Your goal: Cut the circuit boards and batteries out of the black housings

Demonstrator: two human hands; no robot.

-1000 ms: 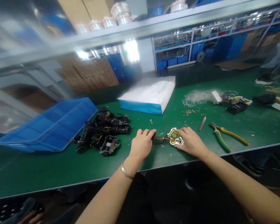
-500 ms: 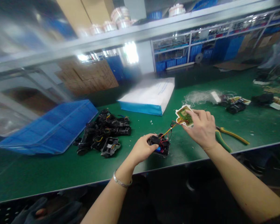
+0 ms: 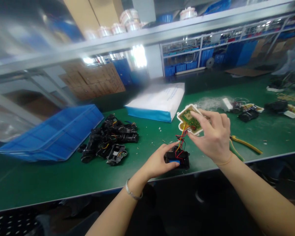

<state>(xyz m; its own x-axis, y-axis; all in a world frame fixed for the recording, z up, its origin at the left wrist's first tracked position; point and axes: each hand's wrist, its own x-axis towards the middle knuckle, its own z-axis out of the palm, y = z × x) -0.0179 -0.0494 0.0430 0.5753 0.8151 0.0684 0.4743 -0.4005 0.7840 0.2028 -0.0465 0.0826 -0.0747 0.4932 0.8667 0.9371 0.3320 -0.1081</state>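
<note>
My left hand (image 3: pixel 159 161) grips a small black housing (image 3: pixel 178 158) with a blue part inside, held near the front edge of the green bench (image 3: pixel 51 177). Red, yellow and black wires (image 3: pixel 181 137) run up from it to a green circuit board with a white rim (image 3: pixel 188 119). My right hand (image 3: pixel 215 136) pinches that board, lifted above the bench and tilted toward me.
A pile of black housings (image 3: pixel 109 141) lies left of my hands, beside a tipped blue crate (image 3: pixel 54 132). A white and blue bag (image 3: pixel 157 101) sits behind. Yellow-green pliers (image 3: pixel 244 144) lie right of my right hand. More parts and a tangle of thin wire (image 3: pixel 208 103) are further right.
Both hands lifted the wired unit off the bench. The right hand raised the board and pulled it nearer; the left hand brought the black housing toward the bench's front edge.
</note>
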